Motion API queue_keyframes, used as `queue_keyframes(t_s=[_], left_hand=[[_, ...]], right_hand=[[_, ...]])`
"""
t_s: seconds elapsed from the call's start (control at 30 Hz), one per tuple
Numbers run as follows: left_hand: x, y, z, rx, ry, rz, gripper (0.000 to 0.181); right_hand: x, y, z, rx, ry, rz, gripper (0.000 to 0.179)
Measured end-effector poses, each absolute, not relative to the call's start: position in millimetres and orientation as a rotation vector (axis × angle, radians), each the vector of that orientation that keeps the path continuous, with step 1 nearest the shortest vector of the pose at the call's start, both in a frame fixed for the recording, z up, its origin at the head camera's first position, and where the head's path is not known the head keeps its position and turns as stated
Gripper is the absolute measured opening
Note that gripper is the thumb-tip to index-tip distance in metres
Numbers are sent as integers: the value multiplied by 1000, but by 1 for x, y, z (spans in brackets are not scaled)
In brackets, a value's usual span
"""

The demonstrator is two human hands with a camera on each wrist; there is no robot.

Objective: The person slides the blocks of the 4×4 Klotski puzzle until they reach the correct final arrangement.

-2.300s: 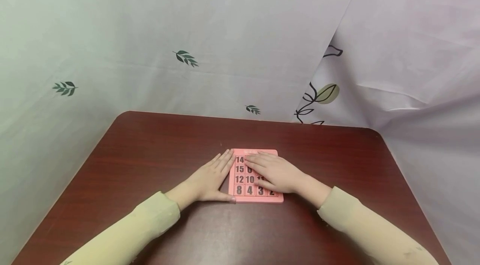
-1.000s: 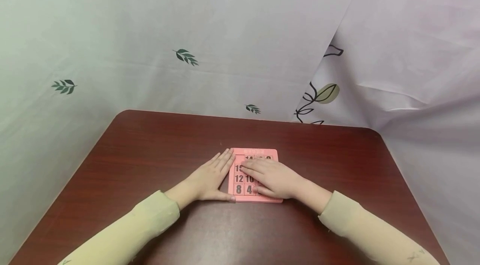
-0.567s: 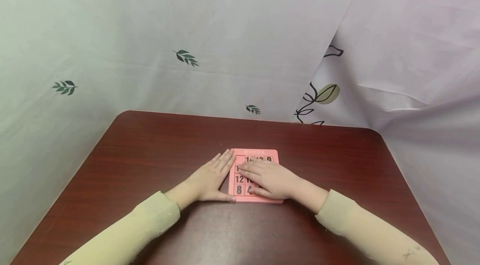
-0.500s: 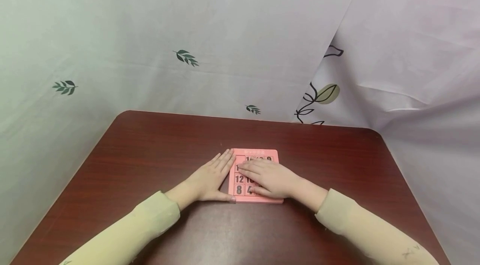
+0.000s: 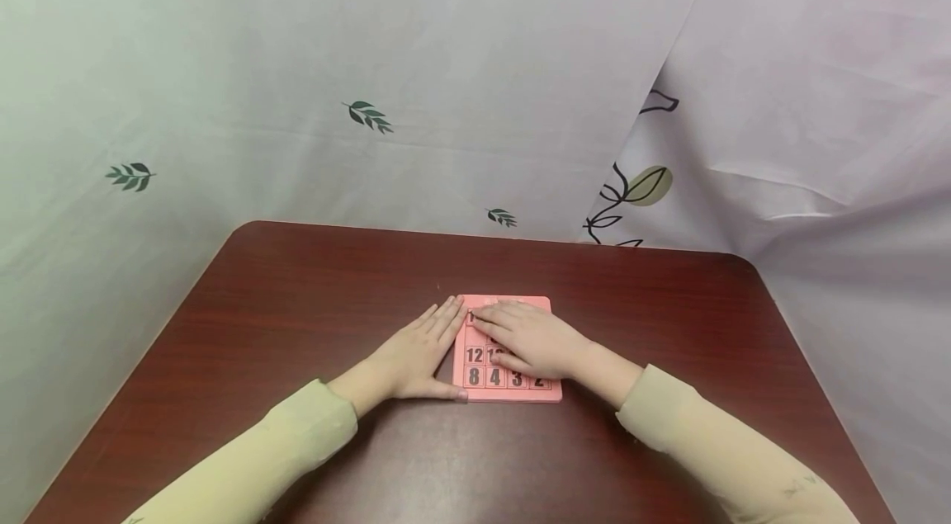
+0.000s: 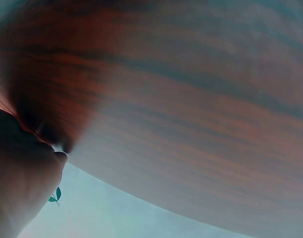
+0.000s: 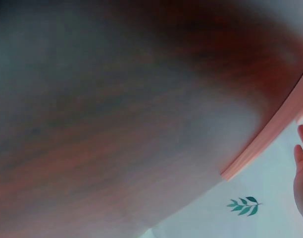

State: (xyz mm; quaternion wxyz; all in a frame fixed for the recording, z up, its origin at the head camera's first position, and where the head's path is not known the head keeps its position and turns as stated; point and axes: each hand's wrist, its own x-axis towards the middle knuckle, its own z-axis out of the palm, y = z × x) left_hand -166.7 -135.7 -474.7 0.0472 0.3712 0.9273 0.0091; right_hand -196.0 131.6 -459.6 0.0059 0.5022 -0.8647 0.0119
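A pink sliding number puzzle (image 5: pixel 514 395) lies flat on the table, its black-numbered tiles set in a frame. My left hand (image 5: pixel 416 352) rests at its left side, fingers straight along the left edge and thumb at the near left corner. My right hand (image 5: pixel 538 336) lies across the upper and middle tiles with its fingers extended, fingertips by the top left tile. The bottom row reads 8, 4, 3, 2, and a tile marked 12 (image 5: pixel 474 356) shows above the 8. Below the top left tile is a bare pink slot. Several tiles are hidden under my right hand.
The dark red wooden table (image 5: pixel 297 276) has rounded far corners. Pale cloth (image 5: pixel 446 54) printed with leaves hangs behind it and at both sides. In the right wrist view, the puzzle's pink edge (image 7: pixel 265 134) stands out against the cloth.
Tile 14 slid right from the top left, then the tile below it slid up, leaving a bare slot in the second row. My right hand has moved slightly away from me; the left stays put.
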Motion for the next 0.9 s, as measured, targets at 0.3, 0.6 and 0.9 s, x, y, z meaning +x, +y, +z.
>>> queue_keyframes(t_s=[0.3,0.6,0.9], left_hand=[[-167,-135,-476,1122,2820,19,126],[-167,-135,-476,1115,2818,37,127],[-166,-134,-475,1114,2821,23,128]], right_hand=[[-175,143,-462,1719,-2410,96,49],[-168,149,-465,1768,-2368,35,52],[-181,146,-463,1672,-2538,44,55]])
